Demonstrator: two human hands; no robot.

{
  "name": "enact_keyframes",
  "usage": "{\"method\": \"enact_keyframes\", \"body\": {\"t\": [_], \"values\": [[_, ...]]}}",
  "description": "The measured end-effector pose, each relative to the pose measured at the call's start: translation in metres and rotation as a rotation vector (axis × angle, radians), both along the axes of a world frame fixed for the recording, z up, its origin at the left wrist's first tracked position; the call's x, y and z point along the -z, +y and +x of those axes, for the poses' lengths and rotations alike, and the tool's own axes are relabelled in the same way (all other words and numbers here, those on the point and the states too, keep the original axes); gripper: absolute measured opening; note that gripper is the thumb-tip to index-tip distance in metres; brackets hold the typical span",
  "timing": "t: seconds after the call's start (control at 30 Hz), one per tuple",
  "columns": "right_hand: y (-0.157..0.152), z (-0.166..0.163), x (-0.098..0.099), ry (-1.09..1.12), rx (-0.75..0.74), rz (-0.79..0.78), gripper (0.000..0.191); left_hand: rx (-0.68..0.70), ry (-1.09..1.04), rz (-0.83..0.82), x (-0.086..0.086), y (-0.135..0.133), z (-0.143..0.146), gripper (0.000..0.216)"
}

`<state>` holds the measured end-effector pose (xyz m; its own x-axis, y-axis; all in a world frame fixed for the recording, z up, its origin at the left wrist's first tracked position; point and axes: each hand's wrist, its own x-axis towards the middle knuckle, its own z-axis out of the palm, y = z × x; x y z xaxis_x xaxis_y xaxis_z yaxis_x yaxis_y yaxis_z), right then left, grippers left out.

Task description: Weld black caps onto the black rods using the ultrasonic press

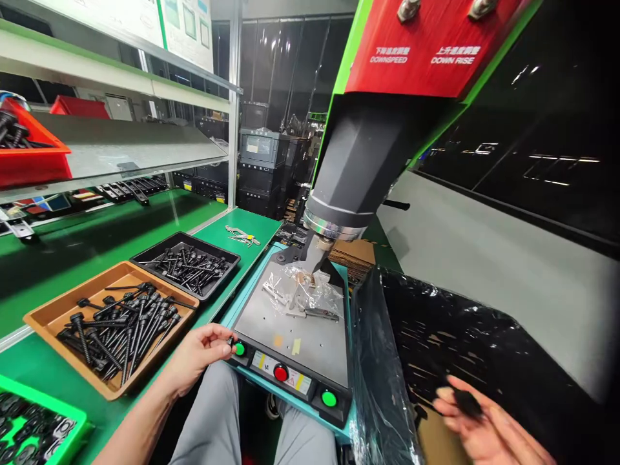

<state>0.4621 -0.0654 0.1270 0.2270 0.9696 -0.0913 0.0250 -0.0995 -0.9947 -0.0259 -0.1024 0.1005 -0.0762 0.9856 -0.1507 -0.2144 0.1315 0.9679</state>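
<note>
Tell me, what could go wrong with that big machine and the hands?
The left grip is right by a green button, so it might get bumped. The right grip pinches a black part that could slip. Clear plastic lies under the machine's head and could get squashed.
</note>
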Motion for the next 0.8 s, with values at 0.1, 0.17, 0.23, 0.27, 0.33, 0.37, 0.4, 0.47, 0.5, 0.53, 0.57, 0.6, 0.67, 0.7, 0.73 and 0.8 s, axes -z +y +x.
{"method": "enact_keyframes", "body": {"t": [0.1,0.17,0.23,0.27,0.33,0.37,0.4,0.47,0.5,0.53,0.57,0.6,0.67,0.7,0.73,0.8], "values": [[-0.021,-0.063,-0.015,0.131,-0.255,-0.050,0.044,0.012,-0.049,0.012,-0.005,0.013,0.019,0.043],[-0.026,-0.101,-0.016,0.137,-0.404,-0.071,0.046,0.035,-0.030,0.031,-0.010,0.018,0.030,0.043],[-0.025,-0.134,-0.012,0.082,-0.558,-0.041,0.040,0.071,0.035,0.066,-0.013,0.021,0.039,0.039],[-0.023,-0.148,-0.009,0.010,-0.597,0.013,0.032,0.089,0.066,0.085,-0.015,0.021,0.043,0.037],[-0.019,-0.172,-0.003,-0.177,-0.650,0.150,0.019,0.134,0.097,0.107,-0.017,0.021,0.049,0.035],[-0.017,-0.182,-0.002,-0.258,-0.655,0.222,0.016,0.156,0.100,0.110,-0.018,0.021,0.051,0.034],[-0.015,-0.191,-0.001,-0.320,-0.659,0.282,0.014,0.174,0.100,0.111,-0.020,0.021,0.053,0.034],[-0.013,-0.206,0.001,-0.384,-0.678,0.341,0.013,0.192,0.098,0.122,-0.023,0.020,0.056,0.035],[-0.013,-0.211,0.002,-0.405,-0.693,0.350,0.014,0.196,0.102,0.130,-0.025,0.019,0.057,0.035],[-0.013,-0.216,0.003,-0.428,-0.704,0.359,0.015,0.203,0.113,0.139,-0.027,0.019,0.058,0.034],[-0.012,-0.220,0.004,-0.458,-0.709,0.375,0.016,0.220,0.131,0.147,-0.029,0.018,0.059,0.033],[-0.012,-0.222,0.006,-0.490,-0.704,0.401,0.018,0.245,0.153,0.154,-0.030,0.018,0.059,0.031],[-0.011,-0.225,0.009,-0.557,-0.676,0.476,0.018,0.296,0.205,0.168,-0.032,0.018,0.061,0.027],[-0.011,-0.226,0.010,-0.588,-0.665,0.508,0.018,0.310,0.228,0.177,-0.033,0.018,0.061,0.026],[-0.011,-0.226,0.011,-0.616,-0.655,0.530,0.019,0.314,0.249,0.185,-0.034,0.018,0.061,0.025],[-0.010,-0.225,0.012,-0.657,-0.639,0.549,0.019,0.316,0.294,0.197,-0.035,0.020,0.062,0.024]]}}
